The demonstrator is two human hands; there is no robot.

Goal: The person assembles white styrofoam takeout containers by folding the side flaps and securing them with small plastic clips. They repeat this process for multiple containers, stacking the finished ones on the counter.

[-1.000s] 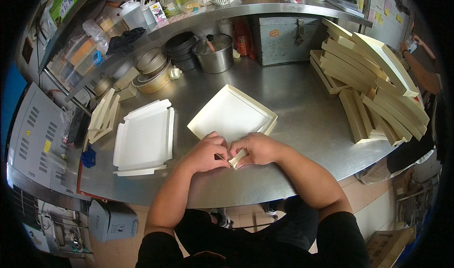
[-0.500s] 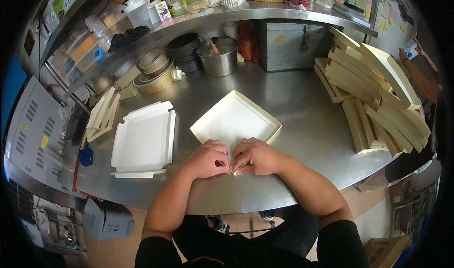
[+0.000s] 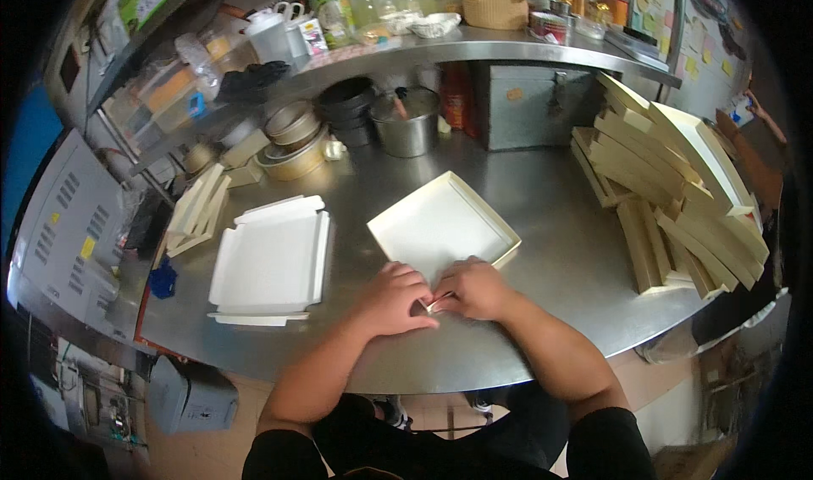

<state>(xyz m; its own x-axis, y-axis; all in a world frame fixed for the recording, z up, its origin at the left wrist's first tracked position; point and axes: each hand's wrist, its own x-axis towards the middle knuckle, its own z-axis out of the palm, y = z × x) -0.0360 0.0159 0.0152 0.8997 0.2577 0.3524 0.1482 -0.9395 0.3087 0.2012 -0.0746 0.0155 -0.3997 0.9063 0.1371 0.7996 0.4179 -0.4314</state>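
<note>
On the metal table in front of me lies a shallow square cardboard box (image 3: 447,222), white inside with cream edges, one corner pointing at me. Both hands are at that near corner. My left hand (image 3: 396,299) is closed round the left side of the corner, its thumb along the near side. My right hand (image 3: 476,290) pinches the right side, fingers bent over the wall. Small folded edges of card show between the two hands; the rest of the corner is hidden by fingers. To the left lies a flat, unfolded white cardboard blank (image 3: 271,260) with raised side flaps.
A leaning pile of folded cream boxes (image 3: 677,183) crowds the table's right side. Several narrow boxes (image 3: 196,210) stand at the left. Along the back are round tins (image 3: 292,154), a lidded pot (image 3: 407,124) and a grey metal case (image 3: 538,107) under a loaded shelf (image 3: 500,46).
The view has shifted, so the table appears lower and further right. Both hands stay at the box's near corner; my left fingers have changed their hold, and the folded edges there look closer together.
</note>
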